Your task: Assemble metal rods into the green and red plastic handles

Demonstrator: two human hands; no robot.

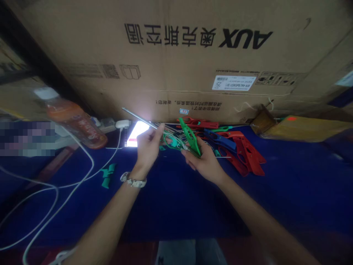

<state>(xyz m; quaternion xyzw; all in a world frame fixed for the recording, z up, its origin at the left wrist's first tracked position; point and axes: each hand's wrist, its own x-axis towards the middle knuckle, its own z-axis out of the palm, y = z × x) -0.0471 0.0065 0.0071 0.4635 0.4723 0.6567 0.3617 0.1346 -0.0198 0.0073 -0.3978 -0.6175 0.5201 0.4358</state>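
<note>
My left hand [149,145] pinches a thin metal tube [139,117] between thumb and fingers; the tube slants up to the left. Thin green wires [172,139] run between my hands, though where they end is hard to see. Closed around the lower end of a green plastic lighter housing [189,136] is my right hand [204,162]. The housing tilts upward, with an oval opening in its middle. Behind my hands lies a jumble of thin rods and wires, partly covered by my fingers. Loose red housings [249,152] and a blue housing [222,140] lie to the right.
A large cardboard box [176,66] stands behind the blue table surface [171,206]. On the left are an orange drink bottle [74,121], a bright phone screen [138,132], white cables [89,158] and small teal plastic pieces [107,176]. A yellowish taped block [306,129] lies right.
</note>
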